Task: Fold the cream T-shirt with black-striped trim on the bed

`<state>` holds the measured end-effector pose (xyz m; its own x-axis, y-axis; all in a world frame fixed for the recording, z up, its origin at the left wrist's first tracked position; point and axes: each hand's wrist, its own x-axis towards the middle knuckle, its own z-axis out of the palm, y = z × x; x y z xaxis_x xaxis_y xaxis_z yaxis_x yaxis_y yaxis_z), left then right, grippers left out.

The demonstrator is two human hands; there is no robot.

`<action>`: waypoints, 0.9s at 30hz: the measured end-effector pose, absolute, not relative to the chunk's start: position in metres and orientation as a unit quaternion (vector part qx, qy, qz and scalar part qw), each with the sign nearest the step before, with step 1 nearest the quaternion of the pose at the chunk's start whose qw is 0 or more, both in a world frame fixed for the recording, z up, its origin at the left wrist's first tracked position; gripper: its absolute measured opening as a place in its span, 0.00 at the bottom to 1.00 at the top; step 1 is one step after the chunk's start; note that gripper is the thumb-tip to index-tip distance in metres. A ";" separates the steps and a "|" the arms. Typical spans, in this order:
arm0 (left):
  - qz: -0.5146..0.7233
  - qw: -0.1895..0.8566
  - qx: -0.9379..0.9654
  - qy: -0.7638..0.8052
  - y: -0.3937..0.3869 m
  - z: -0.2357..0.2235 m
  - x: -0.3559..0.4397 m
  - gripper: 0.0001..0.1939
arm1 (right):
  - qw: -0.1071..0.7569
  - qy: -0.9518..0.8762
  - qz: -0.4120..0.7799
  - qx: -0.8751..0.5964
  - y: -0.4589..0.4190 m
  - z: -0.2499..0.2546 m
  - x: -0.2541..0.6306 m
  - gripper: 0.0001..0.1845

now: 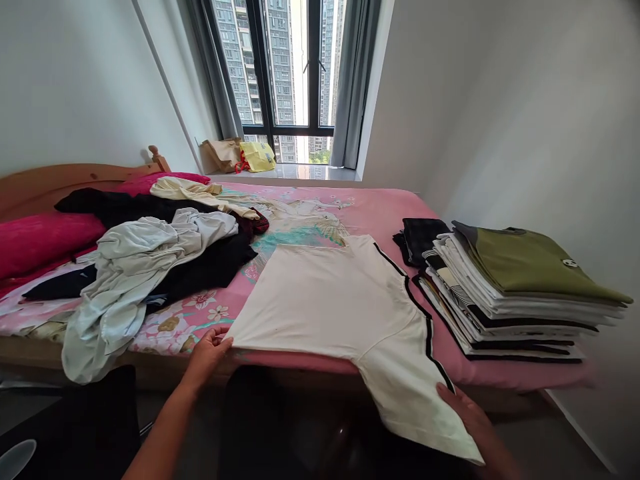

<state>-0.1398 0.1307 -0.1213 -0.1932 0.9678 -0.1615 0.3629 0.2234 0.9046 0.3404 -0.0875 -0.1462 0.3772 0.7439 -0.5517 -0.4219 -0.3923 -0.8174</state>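
A white T-shirt (320,300) with black trim along the shoulder and sleeve lies spread on the bed, its near sleeve hanging over the front edge. My left hand (209,352) pinches the shirt's bottom corner at the bed's edge. Over at the sleeve, my right hand (465,410) grips the black-trimmed edge between thumb and fingers; the fingers are partly hidden beneath the cloth. The shirt's near side is stretched between both hands.
A tall stack of folded clothes (520,300), topped by an olive shirt (540,260), stands on the right beside folded black clothes (423,237). Loose clothes (155,247) are heaped at left near pink pillows (45,240). Bags (257,157) rest on the windowsill.
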 end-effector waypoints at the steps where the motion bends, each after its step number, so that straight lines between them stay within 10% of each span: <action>1: 0.375 0.392 0.509 0.669 0.131 -0.122 -0.141 0.20 | 0.538 -0.123 0.544 -0.632 -0.087 -0.146 0.340 0.24; 13: 0.218 0.043 0.716 0.662 0.123 -0.116 -0.141 0.17 | 0.346 -0.337 0.356 -0.800 -0.105 -0.194 0.375 0.21; 21: 0.266 0.109 0.845 0.450 0.162 -0.107 0.003 0.22 | 0.414 -0.577 0.251 -0.658 0.024 -0.077 0.277 0.18; 27: 0.120 0.046 0.859 0.495 0.164 -0.152 0.027 0.28 | 0.241 -0.797 0.195 -0.518 0.111 -0.105 0.216 0.23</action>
